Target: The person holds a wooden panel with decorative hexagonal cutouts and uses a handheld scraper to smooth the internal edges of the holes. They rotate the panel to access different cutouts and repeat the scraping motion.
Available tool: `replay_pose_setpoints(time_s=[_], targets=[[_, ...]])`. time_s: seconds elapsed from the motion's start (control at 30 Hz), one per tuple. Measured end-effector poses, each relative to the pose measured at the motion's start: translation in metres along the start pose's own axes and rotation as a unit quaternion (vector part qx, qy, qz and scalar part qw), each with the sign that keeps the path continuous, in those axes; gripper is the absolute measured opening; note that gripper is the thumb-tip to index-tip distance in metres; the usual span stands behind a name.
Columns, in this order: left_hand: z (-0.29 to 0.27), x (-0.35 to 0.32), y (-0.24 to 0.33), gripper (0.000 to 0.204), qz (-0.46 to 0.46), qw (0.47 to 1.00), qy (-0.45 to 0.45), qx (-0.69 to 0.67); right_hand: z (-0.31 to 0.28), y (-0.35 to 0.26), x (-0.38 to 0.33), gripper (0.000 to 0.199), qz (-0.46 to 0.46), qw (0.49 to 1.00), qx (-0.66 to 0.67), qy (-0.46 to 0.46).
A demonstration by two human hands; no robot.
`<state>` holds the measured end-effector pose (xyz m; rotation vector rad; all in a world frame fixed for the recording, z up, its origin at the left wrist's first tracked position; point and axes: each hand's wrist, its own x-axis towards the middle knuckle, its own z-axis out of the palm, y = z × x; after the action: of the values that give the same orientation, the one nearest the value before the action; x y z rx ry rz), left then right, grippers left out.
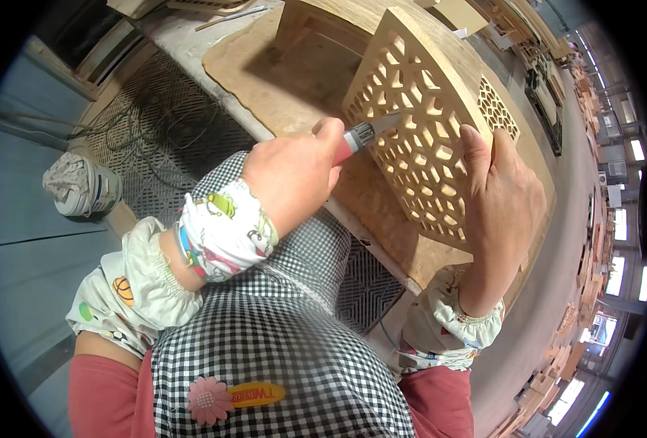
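Observation:
My left hand (291,168) is closed round a knife (354,140) with a red and grey handle and a dark collar. Its thin blade reaches to the face of a pale wooden lattice panel (424,124), by one of the cut-out holes. The panel stands tilted on edge and is pierced with many angular openings. My right hand (504,186) grips the panel's right edge, thumb on the near face and the other fingers mostly hidden behind it. Whether the blade touches the wood I cannot tell for sure.
Brown sheeting (265,80) covers the worktable under the panel. Another piece of lattice (495,109) shows behind it. On the floor at left stand a white bucket (93,186) and loose cables (148,139) on dark matting. Stacked wood lines the far right.

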<state>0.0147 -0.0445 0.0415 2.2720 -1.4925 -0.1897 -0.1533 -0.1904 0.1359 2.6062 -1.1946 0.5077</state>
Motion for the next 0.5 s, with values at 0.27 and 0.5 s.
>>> replay_pose_setpoints(time_s=[0.27, 0.5], targets=[[0.003, -0.012, -0.004, 0.035, -0.033, 0.999, -0.011, -0.003, 0.011, 0.016, 0.000, 0.055, -0.010, 1.000, -0.001, 0.015], [0.008, -0.001, -0.007, 0.036, -0.013, 1.000, -0.005, -0.019, 0.018, 0.017, -0.001, 0.051, -0.042, 0.997, -0.004, 0.067]])
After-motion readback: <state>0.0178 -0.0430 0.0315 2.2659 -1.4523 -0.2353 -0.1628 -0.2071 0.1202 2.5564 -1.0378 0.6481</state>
